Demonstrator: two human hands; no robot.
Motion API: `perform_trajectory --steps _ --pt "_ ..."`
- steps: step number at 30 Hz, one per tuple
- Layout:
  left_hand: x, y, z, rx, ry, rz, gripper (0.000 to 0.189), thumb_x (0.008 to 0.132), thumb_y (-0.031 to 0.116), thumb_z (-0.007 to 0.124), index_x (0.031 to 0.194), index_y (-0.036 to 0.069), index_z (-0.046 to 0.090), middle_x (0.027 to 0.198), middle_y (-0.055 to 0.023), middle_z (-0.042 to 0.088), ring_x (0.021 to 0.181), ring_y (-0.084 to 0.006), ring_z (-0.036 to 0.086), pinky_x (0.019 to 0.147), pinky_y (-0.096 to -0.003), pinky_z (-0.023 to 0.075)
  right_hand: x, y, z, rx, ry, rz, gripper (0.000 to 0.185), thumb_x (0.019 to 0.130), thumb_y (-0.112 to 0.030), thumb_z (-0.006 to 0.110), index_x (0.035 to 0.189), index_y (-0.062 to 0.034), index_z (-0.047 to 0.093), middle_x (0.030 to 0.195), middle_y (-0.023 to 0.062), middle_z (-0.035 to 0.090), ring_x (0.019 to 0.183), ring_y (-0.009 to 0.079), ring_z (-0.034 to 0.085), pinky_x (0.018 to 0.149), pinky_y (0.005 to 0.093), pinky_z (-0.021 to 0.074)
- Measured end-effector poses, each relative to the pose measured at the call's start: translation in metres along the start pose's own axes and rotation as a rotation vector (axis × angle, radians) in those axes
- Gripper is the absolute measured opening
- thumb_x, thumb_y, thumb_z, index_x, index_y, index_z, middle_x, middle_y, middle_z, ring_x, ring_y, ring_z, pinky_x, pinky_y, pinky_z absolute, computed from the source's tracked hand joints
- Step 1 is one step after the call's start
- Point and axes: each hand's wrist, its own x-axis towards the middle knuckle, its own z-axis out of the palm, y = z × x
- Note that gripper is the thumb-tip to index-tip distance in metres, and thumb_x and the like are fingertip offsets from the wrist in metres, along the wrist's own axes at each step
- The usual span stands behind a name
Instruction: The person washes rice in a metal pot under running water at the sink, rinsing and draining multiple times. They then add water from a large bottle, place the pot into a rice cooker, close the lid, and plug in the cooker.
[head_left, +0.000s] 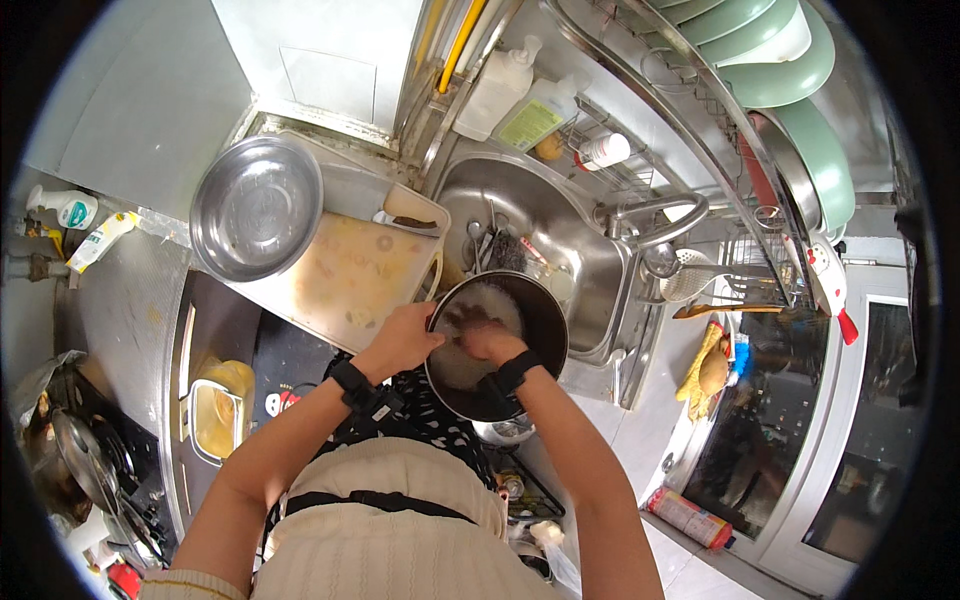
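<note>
A dark round metal pot (541, 322) is tilted over the near edge of the stainless steel sink (480, 176). My left hand (401, 339) grips the pot's left rim, thumb over the edge. Inside the pot, my right hand (491, 341) is partly sunk in cloudy liquid (469, 371); its fingertips are hidden there, so whether they hold anything cannot be told. A dark scouring pad (508, 251) and several utensils lie in the sink beyond the pot.
Left of the sink are a pale cutting board (352, 274), a knife (405, 221) and a large steel basin (259, 206). A faucet (667, 225) arches over the sink's right side. Above hangs a dish rack (720, 112) holding green bowls (780, 67). A bin (217, 412) stands lower left.
</note>
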Motion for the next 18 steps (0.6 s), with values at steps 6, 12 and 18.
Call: perform_trajectory --steps 6,12,18 --pt "-0.001 0.003 -0.001 0.04 0.001 0.0 0.027 0.08 0.015 0.073 0.096 -0.003 0.062 0.09 -0.0279 0.066 0.091 -0.0475 0.064 0.078 -0.0494 0.0505 -0.038 0.019 0.018 -0.235 -0.36 -0.141 0.046 0.089 -0.02 0.057 0.132 -0.0039 0.061 0.132 0.0264 0.061 0.12 0.0393 0.06 0.1 0.048 0.0489" --pt "0.001 -0.004 0.001 0.037 0.024 0.032 0.026 0.079 0.015 0.073 0.094 -0.003 0.062 0.078 -0.0238 0.063 0.075 -0.0401 0.062 0.068 -0.0456 0.0485 0.002 -0.018 -0.006 0.008 -0.23 0.028 0.049 0.088 -0.016 0.057 0.135 -0.0043 0.059 0.137 0.0237 0.059 0.124 0.0403 0.057 0.101 0.0485 0.0488" --pt "0.001 -0.007 0.003 0.044 0.078 0.093 0.026 0.078 0.015 0.074 0.092 -0.003 0.062 0.074 -0.0236 0.062 0.07 -0.0401 0.062 0.065 -0.0458 0.0479 -0.018 0.056 0.026 -0.185 -0.119 -0.147 0.041 0.09 -0.014 0.051 0.128 -0.0049 0.064 0.127 0.0217 0.065 0.117 0.0385 0.062 0.1 0.0471 0.0479"
